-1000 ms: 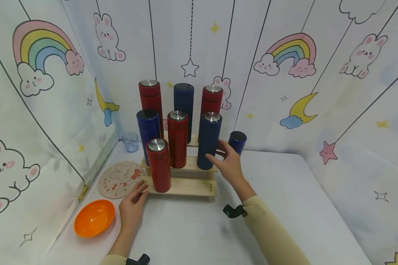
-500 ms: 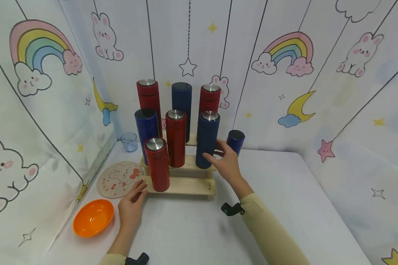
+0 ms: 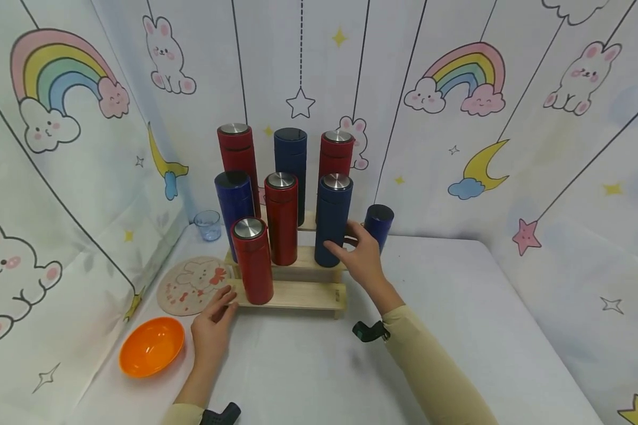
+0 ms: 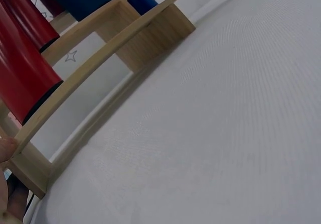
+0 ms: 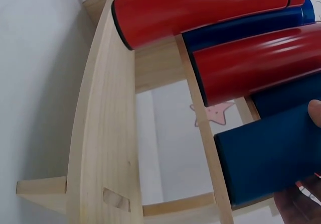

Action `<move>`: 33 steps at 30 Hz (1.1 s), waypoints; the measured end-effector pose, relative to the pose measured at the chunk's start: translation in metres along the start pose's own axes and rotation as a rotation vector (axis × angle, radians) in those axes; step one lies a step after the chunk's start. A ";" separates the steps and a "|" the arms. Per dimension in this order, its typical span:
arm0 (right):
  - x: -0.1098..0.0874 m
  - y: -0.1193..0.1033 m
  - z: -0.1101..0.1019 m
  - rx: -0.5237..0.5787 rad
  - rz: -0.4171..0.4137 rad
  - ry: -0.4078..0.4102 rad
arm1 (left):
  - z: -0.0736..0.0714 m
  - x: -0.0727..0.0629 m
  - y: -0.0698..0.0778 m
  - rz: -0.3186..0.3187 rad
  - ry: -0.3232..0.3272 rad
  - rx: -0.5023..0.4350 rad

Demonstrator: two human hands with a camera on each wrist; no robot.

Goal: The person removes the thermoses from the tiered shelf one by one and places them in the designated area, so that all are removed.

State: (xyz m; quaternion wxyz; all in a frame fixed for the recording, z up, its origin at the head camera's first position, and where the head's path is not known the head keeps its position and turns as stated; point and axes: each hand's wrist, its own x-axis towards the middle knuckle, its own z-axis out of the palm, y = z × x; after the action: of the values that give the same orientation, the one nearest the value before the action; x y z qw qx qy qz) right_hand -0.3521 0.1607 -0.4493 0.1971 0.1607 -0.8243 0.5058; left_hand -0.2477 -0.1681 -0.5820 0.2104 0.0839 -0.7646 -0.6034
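Note:
My right hand [image 3: 363, 255] holds the lower part of a dark blue thermos [image 3: 334, 215] with a steel-topped lid, thumb across its front and fingers behind. The thermos stands upright at the right end of the middle tier of a wooden stepped rack [image 3: 308, 297]. In the right wrist view, the base of this blue thermos [image 5: 266, 158] sits at the tier's front edge. My left hand [image 3: 212, 327] grips the left end of the lowest tier, beside a red thermos [image 3: 254, 262]. The left wrist view shows only part of that hand, at the rack's end [image 4: 30, 171].
A red thermos [image 3: 282, 221] and a blue one [image 3: 235, 198] share the middle tier; several more stand behind on the top tier. Another blue thermos [image 3: 378, 224] is at the right behind my hand. Left are an orange bowl [image 3: 151, 347], a round rabbit mat [image 3: 191, 286] and a glass [image 3: 208, 226].
My right thumb has moved slightly farther left across the front of the blue thermos. My left hand stays at the rack's end, and the thermoses keep their places; the head view shifts a little.

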 end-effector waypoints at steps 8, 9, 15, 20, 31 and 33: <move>0.000 -0.003 0.000 0.012 0.003 -0.009 | -0.001 -0.001 0.000 0.022 0.019 -0.011; 0.000 -0.003 0.000 0.011 0.001 -0.006 | -0.001 -0.001 0.000 0.022 0.016 -0.009; 0.000 -0.003 -0.001 0.000 -0.006 0.007 | 0.000 0.000 -0.001 0.007 0.016 0.005; 0.001 -0.002 -0.002 0.007 0.008 0.012 | 0.002 0.002 -0.002 0.006 0.012 -0.008; -0.002 0.001 -0.003 0.025 0.013 0.017 | 0.002 0.001 -0.003 0.009 0.011 -0.017; -0.002 0.000 -0.003 0.029 0.001 0.017 | 0.001 0.001 -0.002 0.010 0.015 -0.009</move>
State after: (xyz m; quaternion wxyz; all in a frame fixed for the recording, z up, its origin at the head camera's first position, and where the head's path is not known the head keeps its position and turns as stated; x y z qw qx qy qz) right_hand -0.3502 0.1632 -0.4491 0.2017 0.1586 -0.8153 0.5190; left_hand -0.2497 -0.1681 -0.5839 0.2195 0.0836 -0.7608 -0.6049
